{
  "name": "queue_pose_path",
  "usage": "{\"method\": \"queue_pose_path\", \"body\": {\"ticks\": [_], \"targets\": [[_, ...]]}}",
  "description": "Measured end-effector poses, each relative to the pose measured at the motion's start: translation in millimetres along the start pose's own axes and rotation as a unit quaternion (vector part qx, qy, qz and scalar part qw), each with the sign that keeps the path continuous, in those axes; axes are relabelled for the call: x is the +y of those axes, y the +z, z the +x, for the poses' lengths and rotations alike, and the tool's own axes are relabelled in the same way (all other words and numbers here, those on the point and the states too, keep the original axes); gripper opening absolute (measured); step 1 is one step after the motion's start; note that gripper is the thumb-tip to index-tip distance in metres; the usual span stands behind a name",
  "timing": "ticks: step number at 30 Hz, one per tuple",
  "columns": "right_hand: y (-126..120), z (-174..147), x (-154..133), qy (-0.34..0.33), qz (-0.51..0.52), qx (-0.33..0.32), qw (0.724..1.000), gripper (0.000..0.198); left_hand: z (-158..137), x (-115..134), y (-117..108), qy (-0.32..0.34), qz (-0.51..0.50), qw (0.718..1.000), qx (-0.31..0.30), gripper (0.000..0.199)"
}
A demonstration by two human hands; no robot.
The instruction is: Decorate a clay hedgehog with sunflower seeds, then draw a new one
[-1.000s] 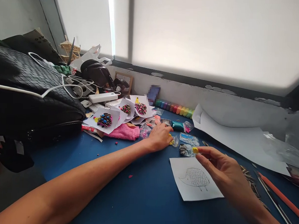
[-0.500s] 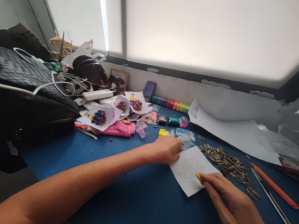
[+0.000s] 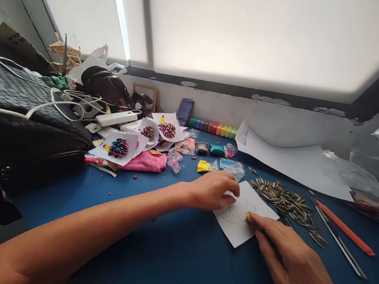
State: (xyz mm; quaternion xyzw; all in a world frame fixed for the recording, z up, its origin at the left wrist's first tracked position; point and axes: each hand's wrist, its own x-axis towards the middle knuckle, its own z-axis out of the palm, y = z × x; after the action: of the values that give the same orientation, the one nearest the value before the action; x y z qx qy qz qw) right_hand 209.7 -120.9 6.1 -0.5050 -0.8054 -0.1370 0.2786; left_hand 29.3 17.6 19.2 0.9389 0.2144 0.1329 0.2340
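Note:
A small white sheet of paper (image 3: 235, 236) lies on the blue table, with a rounded, leaf-like outline drawn on it and filled with small marks. My right hand (image 3: 293, 253) has a small lump of yellow clay (image 3: 248, 216) at its index fingertip, over the drawing's right side; the thumb is lower, by the paper's edge. From the left, my left hand (image 3: 214, 190) reaches over the paper's upper left edge. Its fingers are bent, the thumb lies a little apart from them, and nothing shows between them. A larger piece of yellow clay (image 3: 203, 166) sits just behind that hand.
Striped sunflower seeds (image 3: 283, 200) are heaped right of the paper, beside an orange tool (image 3: 345, 228) and a metal craft knife (image 3: 340, 243). Clay packets (image 3: 216, 150) stand behind. Seed-covered figures on paper (image 3: 118, 147), a pink towel (image 3: 146, 162) and a black bag (image 3: 36, 131) occupy the left.
My left hand has moved right, from the paper's edge to over the drawing, its thumb now parted from the fingers. The right hand keeps the yellow clay near the drawing. The view has shifted slightly.

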Motion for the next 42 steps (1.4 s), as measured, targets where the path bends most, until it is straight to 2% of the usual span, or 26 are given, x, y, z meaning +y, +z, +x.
{"method": "queue_pose_path", "body": {"ticks": [3,5,9,12,17,20,26,33,42], "targets": [[-1,1,1,0.003,-0.01,0.003,1.0,0.024,3,-7,4,0.106,0.031,0.994,-0.024,0.031],[-1,1,4,0.001,-0.014,0.003,1.0,0.025,4,-12,9,0.123,0.046,0.99,-0.047,0.038],[2,-4,9,-0.002,-0.016,-0.007,1.0,0.026,4,-19,15,0.094,0.056,0.992,-0.069,0.043],[5,-7,9,-0.009,-0.028,-0.009,1.0,0.031,2,-19,19,0.088,0.06,0.992,-0.063,0.045],[9,-7,4,-0.014,-0.038,-0.027,0.999,0.033,-1,-7,21,0.09,0.121,0.988,-0.029,0.044],[10,-7,1,-0.01,-0.034,-0.03,0.999,0.033,-2,-2,20,0.091,0.149,0.984,-0.03,0.041],[10,-8,-3,-0.028,-0.056,-0.039,0.997,0.036,-2,-7,25,0.087,0.121,0.989,-0.02,0.041],[9,-8,-5,-0.072,-0.121,-0.059,0.988,0.039,-2,-8,26,0.067,0.102,0.991,-0.047,0.044],[5,-2,-12,-0.157,-0.183,-0.067,0.968,0.04,-3,-9,28,0.074,0.109,0.991,-0.037,0.044]]}}
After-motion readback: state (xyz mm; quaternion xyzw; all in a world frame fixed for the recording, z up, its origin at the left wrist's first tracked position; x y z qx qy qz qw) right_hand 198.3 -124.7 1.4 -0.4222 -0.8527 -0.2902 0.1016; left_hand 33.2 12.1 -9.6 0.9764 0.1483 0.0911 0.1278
